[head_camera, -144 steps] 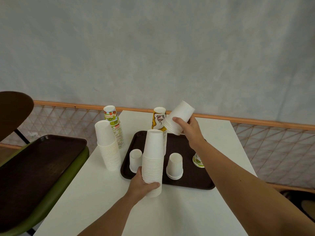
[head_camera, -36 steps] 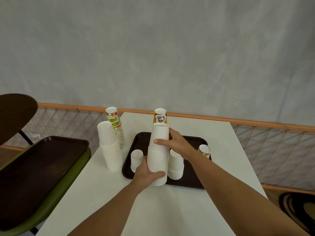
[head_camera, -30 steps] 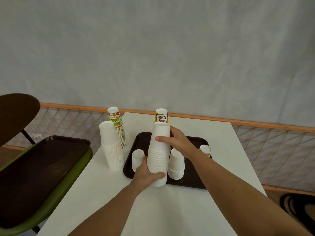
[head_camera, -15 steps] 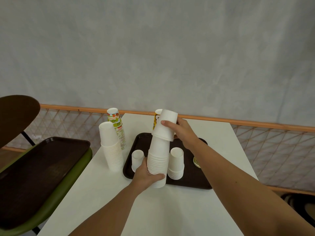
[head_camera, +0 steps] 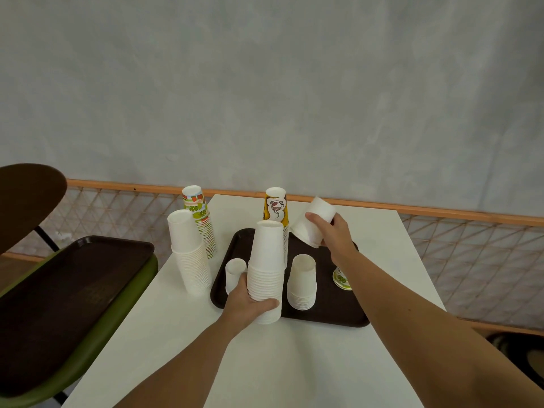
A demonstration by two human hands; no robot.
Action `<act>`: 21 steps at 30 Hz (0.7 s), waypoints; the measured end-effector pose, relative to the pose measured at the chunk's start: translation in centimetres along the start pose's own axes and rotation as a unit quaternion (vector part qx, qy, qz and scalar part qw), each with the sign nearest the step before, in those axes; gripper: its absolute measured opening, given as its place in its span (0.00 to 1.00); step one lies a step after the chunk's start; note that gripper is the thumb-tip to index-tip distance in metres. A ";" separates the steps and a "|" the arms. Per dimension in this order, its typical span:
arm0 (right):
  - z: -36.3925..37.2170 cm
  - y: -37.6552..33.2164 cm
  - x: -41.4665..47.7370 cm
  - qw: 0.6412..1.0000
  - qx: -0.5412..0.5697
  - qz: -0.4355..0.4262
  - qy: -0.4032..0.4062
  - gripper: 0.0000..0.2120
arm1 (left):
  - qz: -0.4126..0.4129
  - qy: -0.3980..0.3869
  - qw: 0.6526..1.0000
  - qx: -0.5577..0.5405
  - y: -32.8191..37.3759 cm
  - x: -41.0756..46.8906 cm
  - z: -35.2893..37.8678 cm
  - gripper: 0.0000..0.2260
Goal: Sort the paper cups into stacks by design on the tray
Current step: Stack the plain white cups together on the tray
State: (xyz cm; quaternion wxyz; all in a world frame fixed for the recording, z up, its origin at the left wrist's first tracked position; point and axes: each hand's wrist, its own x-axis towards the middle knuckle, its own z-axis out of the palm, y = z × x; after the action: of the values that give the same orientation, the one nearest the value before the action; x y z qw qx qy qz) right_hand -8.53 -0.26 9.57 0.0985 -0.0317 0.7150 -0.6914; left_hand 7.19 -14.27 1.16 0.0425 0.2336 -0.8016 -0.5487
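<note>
Left of centre, the left hand (head_camera: 248, 301) wraps the base of a tall white stack (head_camera: 266, 272) at the tray (head_camera: 323, 315) front edge. Right of it, the right hand (head_camera: 331, 231) pinches a tilted white cup (head_camera: 312, 222) above the tray. Such cups are probably light and crushable, best held by the sidewall.

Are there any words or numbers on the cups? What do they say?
No words or numbers can be read.
Yellow cup stack: a brown swirl picture, no letters seen.
Fruit-print cup stack: lime and red pictures only.
Green-print cup on the tray: dark marks, too small to read.
</note>
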 end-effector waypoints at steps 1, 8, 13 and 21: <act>0.0 0.7 0.1 1.000 -0.023 0.003 0.005 0.28 | -0.001 0.002 1.000 -0.002 0.0 0.0 -0.1 0.37; 0.4 4.1 0.0 0.985 -0.162 -0.002 -0.057 0.32 | -0.006 0.011 1.000 -0.012 -0.1 0.0 -0.6 0.35; 0.5 5.2 -0.1 0.966 -0.233 0.004 -0.114 0.34 | -0.010 0.018 1.000 -0.010 -0.1 0.1 -0.8 0.34; 1.7 1.9 0.3 0.968 -0.202 -0.090 -0.115 0.32 | -0.010 0.007 1.000 -0.013 0.2 0.4 -0.3 0.34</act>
State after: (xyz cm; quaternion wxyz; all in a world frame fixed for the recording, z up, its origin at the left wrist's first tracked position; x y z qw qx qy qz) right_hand -8.29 -1.93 7.59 0.1089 -0.1947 0.8181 -0.5301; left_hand 6.85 -14.65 1.43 0.0461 0.2450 -0.7916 -0.5578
